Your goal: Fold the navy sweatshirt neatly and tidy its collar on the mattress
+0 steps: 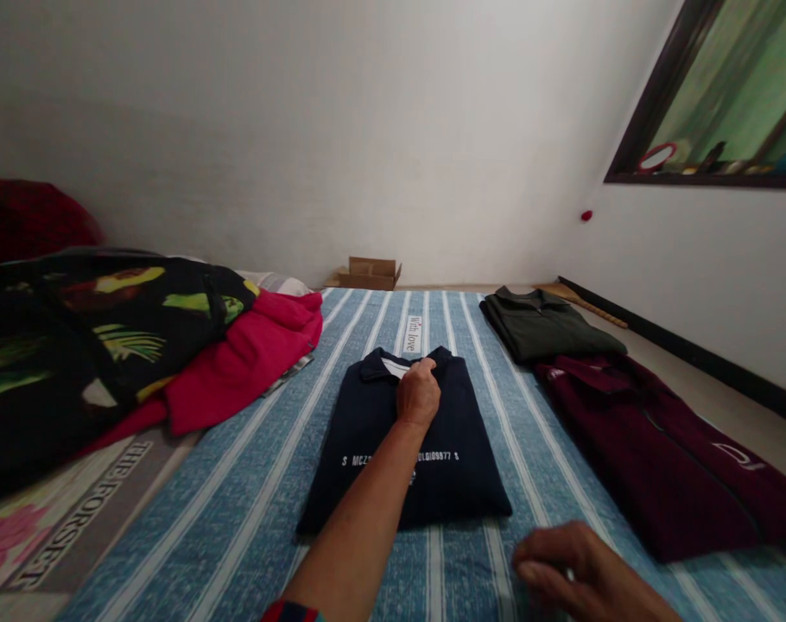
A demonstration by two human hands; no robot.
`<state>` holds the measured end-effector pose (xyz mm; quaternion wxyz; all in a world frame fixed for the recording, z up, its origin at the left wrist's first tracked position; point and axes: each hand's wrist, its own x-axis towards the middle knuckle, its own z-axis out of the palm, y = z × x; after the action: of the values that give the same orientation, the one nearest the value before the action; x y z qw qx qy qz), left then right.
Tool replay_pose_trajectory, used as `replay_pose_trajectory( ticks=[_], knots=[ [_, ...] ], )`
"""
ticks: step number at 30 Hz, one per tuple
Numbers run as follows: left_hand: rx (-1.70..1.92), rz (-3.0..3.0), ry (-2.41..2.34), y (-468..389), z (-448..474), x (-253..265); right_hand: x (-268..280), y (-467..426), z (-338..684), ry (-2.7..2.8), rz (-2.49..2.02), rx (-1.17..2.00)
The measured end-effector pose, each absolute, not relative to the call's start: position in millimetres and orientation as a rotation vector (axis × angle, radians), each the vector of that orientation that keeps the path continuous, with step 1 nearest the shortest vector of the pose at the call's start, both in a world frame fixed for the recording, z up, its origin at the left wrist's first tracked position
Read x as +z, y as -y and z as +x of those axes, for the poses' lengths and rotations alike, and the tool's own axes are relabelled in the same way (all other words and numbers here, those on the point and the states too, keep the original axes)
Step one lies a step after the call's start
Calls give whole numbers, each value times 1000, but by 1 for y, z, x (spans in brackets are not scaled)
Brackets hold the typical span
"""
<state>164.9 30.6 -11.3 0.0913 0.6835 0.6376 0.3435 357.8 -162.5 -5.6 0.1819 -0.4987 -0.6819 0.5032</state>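
two folded shirts (626, 415) lie right of the navy shirt (432, 466).

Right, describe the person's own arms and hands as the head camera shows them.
Both hands are bare: no gloves, rings or watch visible. The left hand comes with a long bare forearm, and at the bottom edge of the picture a sliver of sleeve shows, red with a dark blue band. Of the right hand only the curled fingers and wrist show; no sleeve is in view on that side.

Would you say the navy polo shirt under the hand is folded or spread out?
Folded: the navy polo shirt forms a compact rectangle, sleeves hidden, collar on top.
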Motion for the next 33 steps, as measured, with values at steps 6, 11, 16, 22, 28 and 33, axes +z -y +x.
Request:
replay_pose_trajectory(
  ticks=[6,11,16,22,28,33],
  knots=[
    [988,2065,-1918,-26,165,-11,3,66,326,1431,-1265,1175],
    [965,2063,-1921,-25,165,-10,-4,4,304,1047,-1203,1068],
    [963,2085,-1899,-25,165,-11,-8,-33,289,861,-1250,1093],
    [929,2110,-1909,-24,164,-12,-9,-53,274,794,-1255,1195],
    [945,2107,-1915,-25,164,-16,-17,-59,267,674,-1189,1280],
    [1219,2051,-1886,-28,162,-16,-22,-60,271,623,-1102,1360]
  ],
)
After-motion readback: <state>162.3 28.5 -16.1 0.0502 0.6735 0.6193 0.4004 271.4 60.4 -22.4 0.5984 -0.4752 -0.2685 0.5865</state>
